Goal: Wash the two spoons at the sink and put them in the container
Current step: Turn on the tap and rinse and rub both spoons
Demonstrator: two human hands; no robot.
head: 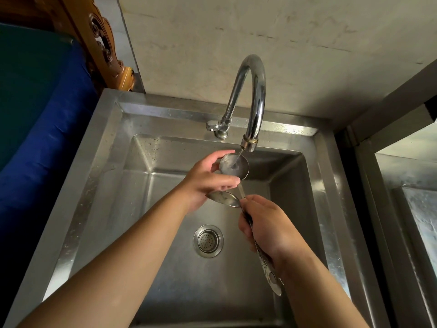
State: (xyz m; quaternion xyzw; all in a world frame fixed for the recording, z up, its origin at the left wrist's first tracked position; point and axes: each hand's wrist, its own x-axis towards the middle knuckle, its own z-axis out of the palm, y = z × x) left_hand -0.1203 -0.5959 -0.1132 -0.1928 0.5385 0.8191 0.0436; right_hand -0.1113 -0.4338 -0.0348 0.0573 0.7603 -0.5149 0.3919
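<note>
The right hand (267, 229) is nearest, its fingers curled shut around the handles of two shiny steel spoons (234, 181) (no readable writing on the patterned handle end). Past it, over the round perforated drain strainer (208, 241), the left hand (208, 183) pinches the upper spoon's bowl between thumb and fingers under a thin stream of water; the lower bowl lies beneath that palm. The square stainless steel sink (99, 176) meets a stained grey wall (307, 55) behind the curved chrome tap (250, 91). No container can be made out.
</note>
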